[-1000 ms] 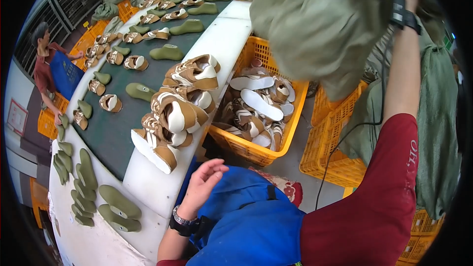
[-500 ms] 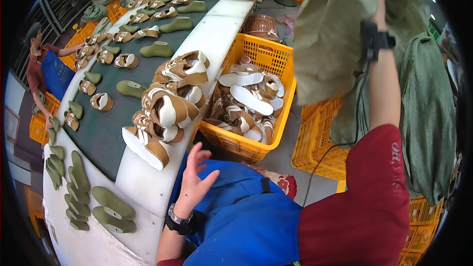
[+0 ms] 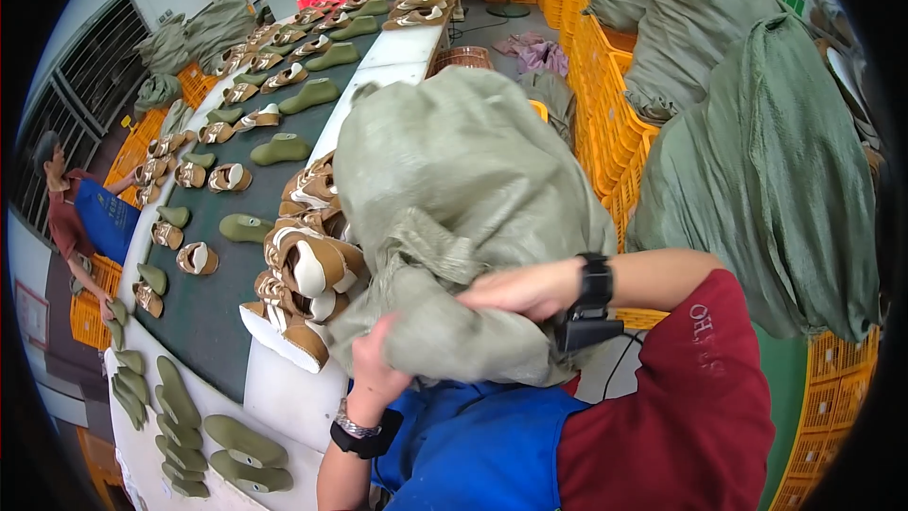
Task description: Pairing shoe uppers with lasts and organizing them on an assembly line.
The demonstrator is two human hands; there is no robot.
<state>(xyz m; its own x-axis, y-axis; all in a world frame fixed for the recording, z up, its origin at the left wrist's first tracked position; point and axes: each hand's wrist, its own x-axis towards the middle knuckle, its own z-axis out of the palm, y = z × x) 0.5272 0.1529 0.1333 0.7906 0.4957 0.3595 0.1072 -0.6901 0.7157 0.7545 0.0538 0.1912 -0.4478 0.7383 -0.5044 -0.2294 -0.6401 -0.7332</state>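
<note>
Workshop surface [image 3: 213, 322], dark green in the middle with white margins, runs from the person's left toward the back wall; its near end is rounded. To the right, full green bags [image 3: 757, 180] bulge beside and over yellow crates [image 3: 605, 99], narrowing the room on that side. Between the surface and the crates, grey floor [image 3: 478, 38] remains visible farther back. One grey-green sack [image 3: 473, 161], partly blurred, is held in front of the person; it overlaps the surface's right edge and hides part of that margin. Across the surface, a co-worker [image 3: 90, 218] stands at the left edge, one hand at the lasts. Brown-and-white shoes [image 3: 336, 265] are piled along the right margin, next to the sack; whether they touch it cannot be told. Green lasts [image 3: 251, 431] lie at the near end, with open white space between them and the pile. Both hands are closed on the sack: the left hand [image 3: 378, 364] grips its near left side, and the right hand [image 3: 525, 291] bends into a fold, fingertips hidden. Black bands [image 3: 596, 286] encircle both wrists.
</note>
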